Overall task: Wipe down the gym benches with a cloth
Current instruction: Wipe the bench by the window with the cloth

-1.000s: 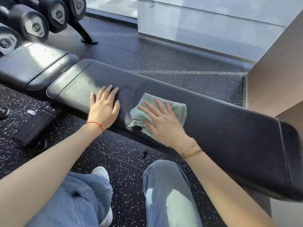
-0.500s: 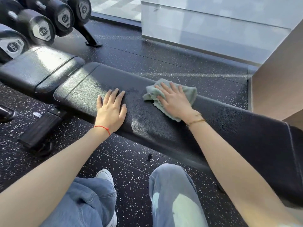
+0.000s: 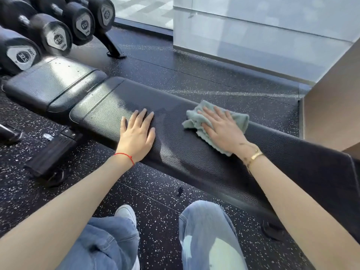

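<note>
The desk [image 3: 194, 152], a long black padded one, is laid with its long axis running from the upper left to the lower right of the view, its narrow seat pad [image 3: 52, 82] at the far-left end, just below the dumbbells. The cloth [image 3: 196, 118], pale green and crumpled, is spread on the pad's far edge, right of the middle. It is pressed flat by the right hand [image 3: 222, 129], whose fingers [image 3: 209, 114] are held straight and slightly fanned, pointing up and to the left across the pad; nothing is gripped. The left hand [image 3: 137, 133] is laid palm down on the bare pad, well apart from the cloth, with fingers straight and together, pointing away from the person.

A red string [image 3: 126, 157] is worn on the left wrist and a gold bracelet [image 3: 255, 156] on the right. Dumbbells [image 3: 56, 36] are racked at the upper left, close behind the seat pad. A speckled black floor [image 3: 155, 191] is seen around the desk, glass panels [image 3: 253, 36] beyond it, and a tan wall [image 3: 335, 106] at the right. The person's jeans [image 3: 204, 236] and a white shoe [image 3: 125, 212] are seen below, on the near side of the desk.
</note>
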